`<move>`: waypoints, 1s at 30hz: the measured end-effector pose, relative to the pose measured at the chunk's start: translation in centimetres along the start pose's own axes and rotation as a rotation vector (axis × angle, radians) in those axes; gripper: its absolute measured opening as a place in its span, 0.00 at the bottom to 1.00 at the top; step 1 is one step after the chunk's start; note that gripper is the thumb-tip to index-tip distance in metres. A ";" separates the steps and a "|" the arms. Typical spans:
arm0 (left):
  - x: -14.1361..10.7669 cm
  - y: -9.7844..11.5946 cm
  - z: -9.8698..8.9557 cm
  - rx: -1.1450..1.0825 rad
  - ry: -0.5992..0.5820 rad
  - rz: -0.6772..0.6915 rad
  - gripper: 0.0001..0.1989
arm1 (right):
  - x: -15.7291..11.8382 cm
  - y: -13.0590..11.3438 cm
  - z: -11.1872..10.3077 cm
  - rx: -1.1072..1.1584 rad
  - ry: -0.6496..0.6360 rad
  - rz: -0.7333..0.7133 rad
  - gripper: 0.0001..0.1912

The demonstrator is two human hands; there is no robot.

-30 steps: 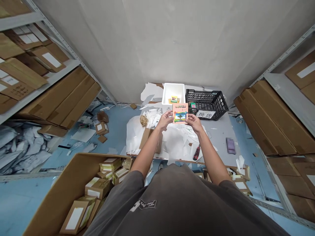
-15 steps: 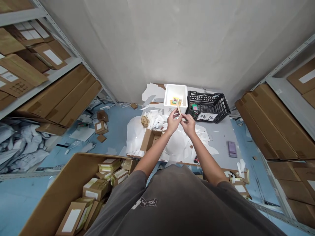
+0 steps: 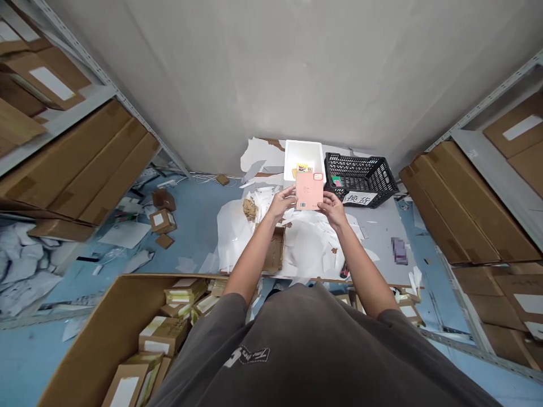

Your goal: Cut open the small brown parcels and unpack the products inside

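"Any writing close in?"

"The shirt (image 3: 305, 333) has a patch (image 3: 255, 355) starting 'Time'; the rest blurs."

"And the hands?"

"Two. Left hand (image 3: 283, 203) and right hand (image 3: 333, 209), fingers nearly closed, pinch one pink booklet (image 3: 309, 191) by opposite edges, above the table (image 3: 382, 243). A second ago its tree picture showed; now it's the plain side, with one barcode (image 3: 302, 205) and a red mark (image 3: 318, 176) too small to read."

"Beyond?"

"One white tub (image 3: 304, 143), and beside it one black crate (image 3: 384, 175), its card (image 3: 359, 198) handwritten 换货."
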State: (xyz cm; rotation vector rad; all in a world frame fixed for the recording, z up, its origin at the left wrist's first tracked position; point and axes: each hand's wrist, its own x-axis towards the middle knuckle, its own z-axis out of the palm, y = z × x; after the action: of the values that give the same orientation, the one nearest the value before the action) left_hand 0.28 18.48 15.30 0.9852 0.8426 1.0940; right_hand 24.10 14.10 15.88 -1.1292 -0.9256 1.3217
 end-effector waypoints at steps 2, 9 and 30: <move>0.6 -0.5 -0.4 -0.001 0.002 -0.027 0.35 | 0.3 0.2 0.3 0.021 0.020 0.025 0.33; 6.2 -2.8 0.1 -0.021 0.060 -0.105 0.33 | 5.2 1.7 -1.8 -0.012 0.071 0.091 0.33; 16.7 -11.9 2.3 0.376 0.367 -0.104 0.38 | 19.4 9.4 -10.5 -0.203 0.231 0.116 0.34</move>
State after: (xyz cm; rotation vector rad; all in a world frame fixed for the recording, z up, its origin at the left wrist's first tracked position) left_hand 10.42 32.26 3.73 1.0484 1.4214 1.0631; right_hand 33.33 31.65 2.35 -1.4784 -0.8466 1.1772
